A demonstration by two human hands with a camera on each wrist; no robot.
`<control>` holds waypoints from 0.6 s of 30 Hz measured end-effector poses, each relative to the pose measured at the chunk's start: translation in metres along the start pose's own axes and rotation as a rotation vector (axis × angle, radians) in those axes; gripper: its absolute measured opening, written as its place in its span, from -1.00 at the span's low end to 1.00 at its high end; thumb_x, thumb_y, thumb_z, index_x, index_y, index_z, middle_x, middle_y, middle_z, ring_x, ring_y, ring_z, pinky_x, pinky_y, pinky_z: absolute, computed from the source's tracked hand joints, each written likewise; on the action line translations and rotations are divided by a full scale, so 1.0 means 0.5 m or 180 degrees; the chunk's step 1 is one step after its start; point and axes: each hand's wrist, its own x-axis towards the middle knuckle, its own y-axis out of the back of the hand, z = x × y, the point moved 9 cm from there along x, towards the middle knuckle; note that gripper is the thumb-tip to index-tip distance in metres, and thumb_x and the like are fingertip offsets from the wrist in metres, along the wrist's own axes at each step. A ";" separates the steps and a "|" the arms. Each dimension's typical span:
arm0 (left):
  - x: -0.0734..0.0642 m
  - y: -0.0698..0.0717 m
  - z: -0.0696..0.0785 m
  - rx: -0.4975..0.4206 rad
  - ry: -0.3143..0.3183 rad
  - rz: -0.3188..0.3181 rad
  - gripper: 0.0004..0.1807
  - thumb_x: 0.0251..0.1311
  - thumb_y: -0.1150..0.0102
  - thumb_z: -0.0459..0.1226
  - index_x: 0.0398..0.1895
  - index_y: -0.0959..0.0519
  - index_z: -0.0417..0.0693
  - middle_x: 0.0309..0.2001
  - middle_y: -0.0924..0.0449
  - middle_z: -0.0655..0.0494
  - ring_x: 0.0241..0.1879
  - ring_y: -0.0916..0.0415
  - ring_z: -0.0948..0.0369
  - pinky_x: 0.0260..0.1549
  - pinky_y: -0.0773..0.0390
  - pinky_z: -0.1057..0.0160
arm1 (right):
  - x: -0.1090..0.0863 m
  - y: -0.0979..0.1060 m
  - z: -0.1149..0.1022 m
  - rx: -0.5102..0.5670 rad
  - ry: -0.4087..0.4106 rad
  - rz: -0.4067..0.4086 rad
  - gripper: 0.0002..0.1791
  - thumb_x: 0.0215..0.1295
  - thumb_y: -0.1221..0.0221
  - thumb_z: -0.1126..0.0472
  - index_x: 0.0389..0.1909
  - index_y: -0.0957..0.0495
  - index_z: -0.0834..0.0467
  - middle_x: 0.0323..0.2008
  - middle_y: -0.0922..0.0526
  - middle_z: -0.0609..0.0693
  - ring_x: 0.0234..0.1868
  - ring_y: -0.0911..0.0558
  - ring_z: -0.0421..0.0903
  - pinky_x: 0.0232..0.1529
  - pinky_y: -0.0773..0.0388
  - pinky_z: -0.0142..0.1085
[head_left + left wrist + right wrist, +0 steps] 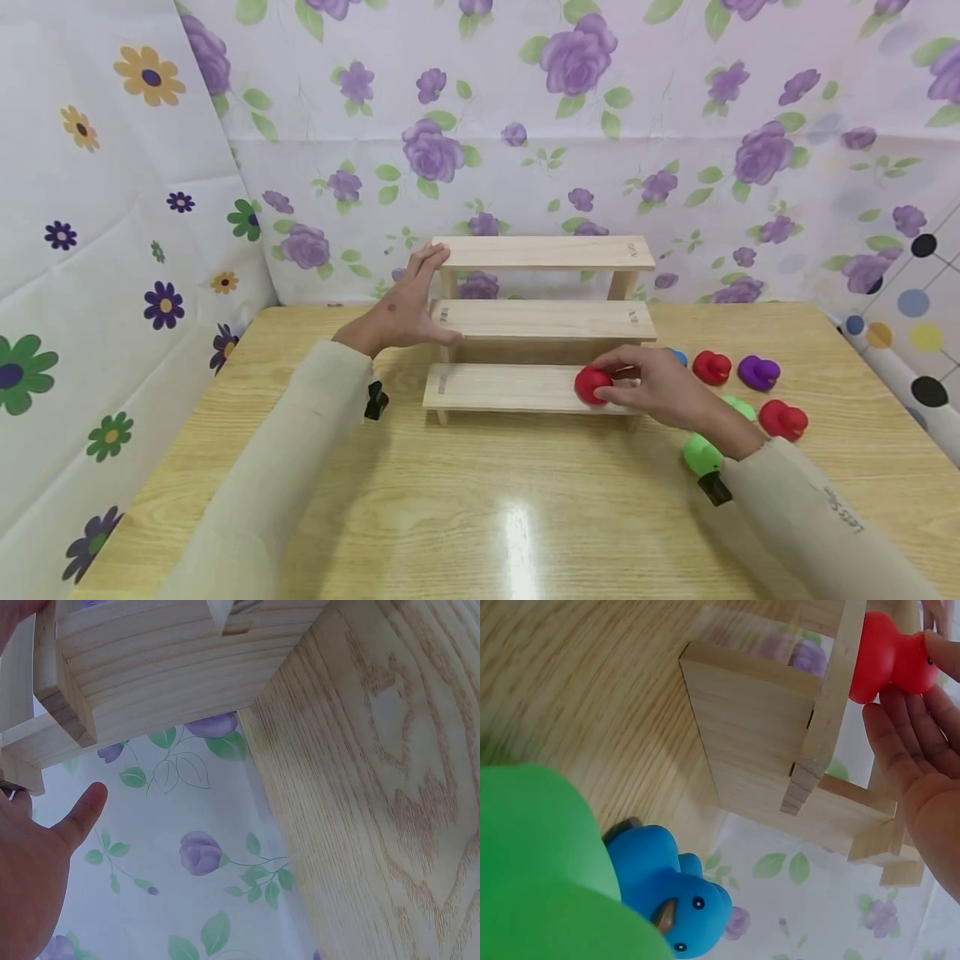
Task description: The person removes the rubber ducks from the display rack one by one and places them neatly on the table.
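A three-step wooden stand (517,389) is on the table. My left hand (401,308) holds its left side, fingers over the end of the top shelf (540,252) and thumb at the front edge of the middle shelf (540,319). In the left wrist view, one finger (84,814) sticks out apart from the wood. On the right part of the lowest shelf sits a red rubber duck (591,386). My right hand (663,387) pinches this duck between thumb and fingers; the right wrist view shows the duck (877,660) at the shelf's edge.
Right of the stand are more rubber ducks: blue (679,892), purple (759,372), two red, one behind (712,367) and one nearer (783,419), and two green, one (701,456) beneath my right wrist. A flowered cloth (517,100) hangs behind the table (450,517).
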 end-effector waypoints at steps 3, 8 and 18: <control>0.001 0.001 -0.001 0.0016 0.0013 0.0020 0.39 -0.16 -0.64 -0.09 0.61 0.20 0.03 0.58 0.34 0.02 0.56 0.30 0.01 0.36 -0.18 -0.15 | -0.003 0.003 -0.002 -0.0050 -0.0019 0.0004 -0.70 0.21 -0.38 0.31 -0.04 -0.66 0.28 -0.12 -0.70 0.08 -0.06 -0.71 0.05 -0.10 -0.66 -0.20; 0.001 -0.001 -0.001 0.0061 -0.0021 0.0050 0.40 -0.18 -0.65 -0.10 0.61 0.19 0.01 0.58 0.32 0.01 0.56 0.31 0.02 0.36 -0.17 -0.15 | -0.018 0.019 -0.009 -0.0151 0.0019 0.0058 -0.75 0.22 -0.36 0.33 -0.07 -0.68 0.22 -0.15 -0.70 0.01 -0.07 -0.70 0.01 -0.01 -0.61 -0.03; 0.002 -0.001 -0.003 0.0043 -0.0068 0.0029 0.38 -0.14 -0.62 -0.07 0.61 0.21 0.02 0.57 0.33 -0.01 0.56 0.31 0.01 0.36 -0.18 -0.16 | -0.075 0.091 -0.019 -0.0196 -0.0045 0.0337 -0.73 0.29 -0.32 0.30 0.01 -0.68 0.14 -0.09 -0.70 -0.03 -0.10 -0.67 -0.20 -0.06 -0.55 -0.50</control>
